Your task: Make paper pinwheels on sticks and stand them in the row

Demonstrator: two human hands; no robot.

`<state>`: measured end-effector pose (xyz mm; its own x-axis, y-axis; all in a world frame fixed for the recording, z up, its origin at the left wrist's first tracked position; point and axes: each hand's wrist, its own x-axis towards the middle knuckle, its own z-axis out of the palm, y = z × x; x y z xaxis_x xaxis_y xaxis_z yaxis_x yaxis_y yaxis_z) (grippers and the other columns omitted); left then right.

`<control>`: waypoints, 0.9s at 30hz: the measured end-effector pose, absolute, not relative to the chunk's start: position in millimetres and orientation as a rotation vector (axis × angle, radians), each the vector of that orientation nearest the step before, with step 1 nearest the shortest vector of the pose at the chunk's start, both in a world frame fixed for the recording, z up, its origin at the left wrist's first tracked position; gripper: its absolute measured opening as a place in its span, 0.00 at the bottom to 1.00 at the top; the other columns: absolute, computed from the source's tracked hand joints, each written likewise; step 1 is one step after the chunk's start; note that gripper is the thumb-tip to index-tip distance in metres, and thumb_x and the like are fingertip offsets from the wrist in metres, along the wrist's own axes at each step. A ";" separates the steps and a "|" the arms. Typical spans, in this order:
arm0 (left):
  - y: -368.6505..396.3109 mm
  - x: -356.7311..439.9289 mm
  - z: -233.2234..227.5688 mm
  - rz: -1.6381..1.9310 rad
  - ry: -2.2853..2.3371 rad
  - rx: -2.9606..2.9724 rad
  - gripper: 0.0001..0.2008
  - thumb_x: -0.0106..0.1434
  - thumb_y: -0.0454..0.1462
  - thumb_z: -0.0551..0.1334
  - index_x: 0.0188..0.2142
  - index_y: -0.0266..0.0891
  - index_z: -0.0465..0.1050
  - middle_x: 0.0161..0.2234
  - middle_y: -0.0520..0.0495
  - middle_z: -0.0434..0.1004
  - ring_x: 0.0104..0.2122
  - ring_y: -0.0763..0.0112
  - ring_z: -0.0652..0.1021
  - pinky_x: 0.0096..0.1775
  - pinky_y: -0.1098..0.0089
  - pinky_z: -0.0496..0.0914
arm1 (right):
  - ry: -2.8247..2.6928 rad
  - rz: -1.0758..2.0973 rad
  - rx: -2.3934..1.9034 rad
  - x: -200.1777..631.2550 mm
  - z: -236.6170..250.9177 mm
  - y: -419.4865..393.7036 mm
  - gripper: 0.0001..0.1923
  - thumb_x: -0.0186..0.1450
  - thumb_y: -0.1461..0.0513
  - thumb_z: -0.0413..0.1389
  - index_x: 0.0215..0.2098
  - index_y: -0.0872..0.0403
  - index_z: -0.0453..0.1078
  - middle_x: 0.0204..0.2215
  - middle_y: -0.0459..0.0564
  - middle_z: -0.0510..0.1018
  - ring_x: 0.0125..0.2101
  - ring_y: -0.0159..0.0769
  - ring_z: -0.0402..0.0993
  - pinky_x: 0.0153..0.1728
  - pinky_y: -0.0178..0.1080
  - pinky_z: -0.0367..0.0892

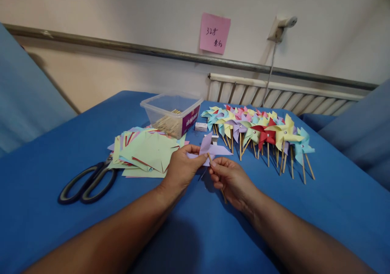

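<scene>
My left hand point(182, 164) is closed on a purple paper pinwheel point(217, 148), its thumb pressed over the folded middle. Between the thumb and fingers of my right hand point(230, 178) is a thin wooden stick point(224, 194). The stick's upper end lies against the pinwheel's centre; whether a pin joins them is hidden by the fingers. Both hands are held close together above the blue cloth. Just behind the pinwheel, a small white box point(215, 139) is partly covered by it.
Cut paper squares point(149, 150) lie piled at left, with dark-handled scissors point(88, 183) partly under them. Behind stands a clear plastic tub point(167, 107) of sticks, beside another small box point(201, 126). Several finished pinwheels point(268, 135) lie at right on the blue-covered table point(335, 209). A radiator point(286, 89) is behind.
</scene>
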<state>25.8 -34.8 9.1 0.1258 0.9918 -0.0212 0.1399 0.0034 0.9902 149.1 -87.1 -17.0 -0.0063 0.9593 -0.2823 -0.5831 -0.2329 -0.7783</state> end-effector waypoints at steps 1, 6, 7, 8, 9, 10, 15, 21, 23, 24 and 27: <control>-34.8 25.8 8.7 1.043 1.209 1.368 0.13 0.46 0.40 0.69 0.29 0.35 0.75 0.24 0.52 0.75 0.22 0.75 0.72 0.25 0.75 0.64 | -0.535 1.576 -0.955 149.4 -16.9 -87.3 0.15 0.51 0.58 0.68 0.24 0.57 0.66 0.20 0.43 0.71 0.16 0.21 0.59 0.13 0.24 0.50; -33.8 25.1 4.6 1.081 1.200 1.454 0.13 0.47 0.41 0.69 0.32 0.36 0.75 0.28 0.50 0.76 0.27 0.71 0.74 0.31 0.73 0.67 | -0.522 1.600 -0.932 150.3 -15.0 -87.4 0.16 0.50 0.58 0.68 0.25 0.57 0.66 0.20 0.43 0.71 0.16 0.21 0.61 0.13 0.25 0.54; -33.8 25.0 4.2 1.094 1.199 1.460 0.14 0.47 0.41 0.69 0.32 0.36 0.75 0.29 0.50 0.76 0.28 0.71 0.75 0.31 0.73 0.67 | -0.519 1.598 -0.934 150.4 -14.6 -87.3 0.16 0.50 0.58 0.68 0.24 0.57 0.66 0.19 0.42 0.71 0.15 0.21 0.61 0.13 0.25 0.55; -33.8 24.9 4.0 1.104 1.198 1.466 0.14 0.47 0.40 0.69 0.33 0.37 0.75 0.29 0.50 0.76 0.28 0.70 0.75 0.32 0.73 0.67 | -0.517 1.594 -0.938 150.5 -14.3 -87.1 0.16 0.50 0.58 0.68 0.24 0.57 0.66 0.19 0.42 0.71 0.15 0.21 0.61 0.13 0.25 0.56; -33.9 24.8 4.0 1.111 1.199 1.475 0.14 0.47 0.40 0.69 0.33 0.37 0.75 0.29 0.50 0.77 0.28 0.70 0.75 0.32 0.72 0.67 | -0.515 1.588 -0.945 150.7 -14.2 -87.0 0.16 0.50 0.58 0.68 0.24 0.57 0.66 0.19 0.42 0.71 0.15 0.22 0.62 0.14 0.25 0.58; -34.1 24.7 4.3 1.115 1.203 1.489 0.14 0.47 0.40 0.69 0.34 0.37 0.75 0.30 0.50 0.77 0.29 0.70 0.75 0.33 0.72 0.67 | -0.513 1.584 -0.952 150.8 -14.1 -86.8 0.17 0.49 0.58 0.68 0.24 0.57 0.66 0.18 0.42 0.71 0.15 0.22 0.62 0.14 0.26 0.59; -36.0 24.1 8.1 1.108 1.217 1.560 0.14 0.48 0.39 0.68 0.35 0.38 0.75 0.32 0.49 0.77 0.31 0.68 0.76 0.35 0.71 0.68 | -0.510 1.562 -1.033 151.7 -16.1 -84.8 0.19 0.47 0.55 0.69 0.23 0.57 0.65 0.18 0.42 0.72 0.15 0.23 0.64 0.15 0.28 0.63; -41.2 25.0 16.4 1.043 1.081 1.497 0.17 0.50 0.41 0.67 0.40 0.38 0.74 0.32 0.49 0.78 0.30 0.68 0.75 0.34 0.70 0.68 | -0.635 1.339 -1.164 151.3 -17.6 -79.6 0.23 0.48 0.48 0.66 0.21 0.57 0.65 0.15 0.42 0.71 0.13 0.22 0.62 0.14 0.27 0.60; -43.0 25.2 19.4 1.011 0.999 1.416 0.17 0.52 0.41 0.66 0.42 0.38 0.74 0.33 0.48 0.79 0.32 0.67 0.76 0.35 0.69 0.69 | -0.654 1.299 -1.146 150.9 -16.7 -79.1 0.22 0.50 0.48 0.65 0.21 0.56 0.65 0.15 0.41 0.70 0.13 0.22 0.61 0.14 0.27 0.59; -43.7 25.0 20.5 1.007 0.966 1.379 0.17 0.53 0.41 0.65 0.42 0.38 0.74 0.34 0.47 0.79 0.33 0.66 0.77 0.37 0.69 0.69 | -0.659 1.286 -1.135 150.9 -16.5 -79.0 0.22 0.51 0.48 0.65 0.21 0.56 0.65 0.15 0.41 0.70 0.13 0.22 0.61 0.14 0.27 0.58; -44.0 23.0 22.2 1.035 0.903 1.314 0.16 0.56 0.44 0.63 0.41 0.37 0.75 0.39 0.43 0.79 0.38 0.63 0.77 0.41 0.66 0.69 | -0.674 1.256 -1.082 151.4 -18.0 -78.4 0.20 0.53 0.49 0.63 0.21 0.56 0.65 0.15 0.41 0.69 0.13 0.22 0.60 0.15 0.28 0.58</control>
